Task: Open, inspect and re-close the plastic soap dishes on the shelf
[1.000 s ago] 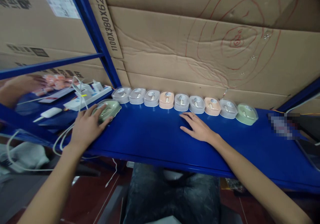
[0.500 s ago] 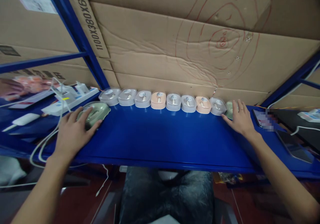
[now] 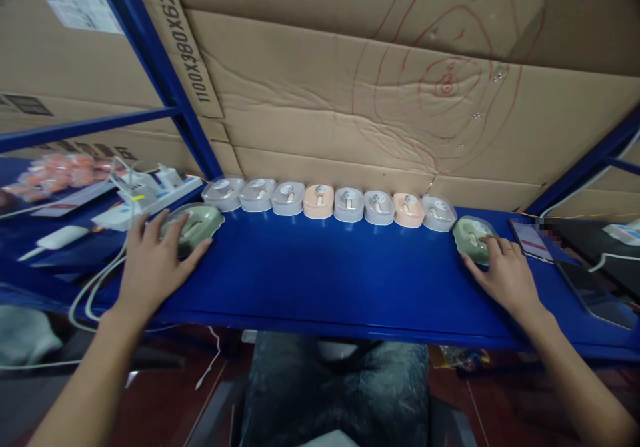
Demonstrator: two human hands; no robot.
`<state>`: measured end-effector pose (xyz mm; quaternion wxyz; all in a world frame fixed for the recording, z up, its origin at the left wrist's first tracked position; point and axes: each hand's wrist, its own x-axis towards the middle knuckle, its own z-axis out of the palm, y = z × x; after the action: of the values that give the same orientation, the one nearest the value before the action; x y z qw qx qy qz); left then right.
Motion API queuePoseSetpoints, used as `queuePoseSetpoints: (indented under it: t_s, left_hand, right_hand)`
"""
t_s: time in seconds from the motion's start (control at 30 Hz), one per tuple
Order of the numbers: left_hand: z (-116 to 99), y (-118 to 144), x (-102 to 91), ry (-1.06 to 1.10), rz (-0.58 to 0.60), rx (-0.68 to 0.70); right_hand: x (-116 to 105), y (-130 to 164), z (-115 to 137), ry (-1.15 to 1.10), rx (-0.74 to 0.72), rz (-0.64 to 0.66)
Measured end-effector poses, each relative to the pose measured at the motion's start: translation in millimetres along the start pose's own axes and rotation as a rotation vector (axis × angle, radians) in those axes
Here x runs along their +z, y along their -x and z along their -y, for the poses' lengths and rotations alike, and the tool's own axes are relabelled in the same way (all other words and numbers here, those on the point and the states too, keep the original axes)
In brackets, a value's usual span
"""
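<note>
On the left end of the blue shelf lies a green rounded plastic box with a clear lid. My left hand rests over its near-left side, fingers spread, thumb along the near edge. At the right end, my right hand lies against another green box, fingertips on the lid and thumb at its near edge, fingers apart. Between them, a row of similar lidded boxes stands along the back: several grey ones, such as the grey box, and two peach ones, the peach box among them.
A cardboard panel with red rings backs the blue shelf. Left are a power strip, white cables and orange wrapped pieces. A phone and a dark tablet-like device lie right.
The right green box has slid away from the row, toward me and to the right, with my right hand moving along. My left hand and its box have hardly moved.
</note>
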<state>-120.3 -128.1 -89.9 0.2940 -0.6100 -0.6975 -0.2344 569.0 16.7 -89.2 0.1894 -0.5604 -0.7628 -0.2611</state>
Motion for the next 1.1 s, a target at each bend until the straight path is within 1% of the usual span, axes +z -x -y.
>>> queuePoseSetpoints:
  t_s: [0.07, 0.13, 0.23, 0.37, 0.4, 0.47, 0.53, 0.6, 0.63, 0.7, 0.73, 0.8, 0.9, 1.0, 1.1]
  left_hand:
    - [-13, -2, -6.9, 0.038, -0.044, 0.011]
    - [-31, -6, -13.3, 0.087, -0.068, 0.032]
    - [-62, -16, -18.8, 0.17, -0.061, 0.097]
    - [-106, -31, -19.9, 0.309, -0.001, 0.19]
    - [-117, -35, -19.9, 0.367, 0.043, 0.224]
    - [-141, -41, -19.8, 0.494, 0.169, 0.295]
    - [-165, -48, -17.9, 0.628, 0.36, 0.371]
    - [-188, -56, -11.3, 0.725, 0.542, 0.437]
    - [-198, -60, -5.7, 0.763, 0.6, 0.464]
    - [-214, -68, 9.6, 0.829, 0.655, 0.496]
    - [-219, -71, 18.5, 0.853, 0.66, 0.511]
    - [-224, -76, 35.5, 0.884, 0.619, 0.506]
    - [-223, -75, 51.0, 0.922, 0.535, 0.46]
    - [-221, -70, 52.4, 0.943, 0.482, 0.429]
    - [-222, -65, 48.4, 0.963, 0.45, 0.405]
  right_hand:
    - [-10, 7, 9, -0.002, -0.017, -0.012]
    - [-18, 12, 18, -0.033, -0.044, -0.027]
    - [-28, 15, 32, -0.125, -0.078, -0.051]
    - [-38, 10, 59, -0.277, -0.143, -0.065]
    - [-40, 8, 68, -0.334, -0.175, -0.059]
    - [-44, 0, 88, -0.471, -0.256, -0.025]
    - [-48, -11, 111, -0.612, -0.341, 0.031]
    - [-51, -26, 134, -0.753, -0.439, 0.103]
    - [-52, -35, 145, -0.82, -0.494, 0.137]
    - [-51, -55, 165, -0.918, -0.574, 0.2]
    - [-49, -65, 173, -0.954, -0.614, 0.216]
    - [-41, -82, 186, -1.003, -0.651, 0.229]
    - [-20, -97, 199, -1.061, -0.61, 0.198]
    - [3, -96, 207, -1.117, -0.55, 0.173]
    - [16, -89, 210, -1.125, -0.549, 0.222]
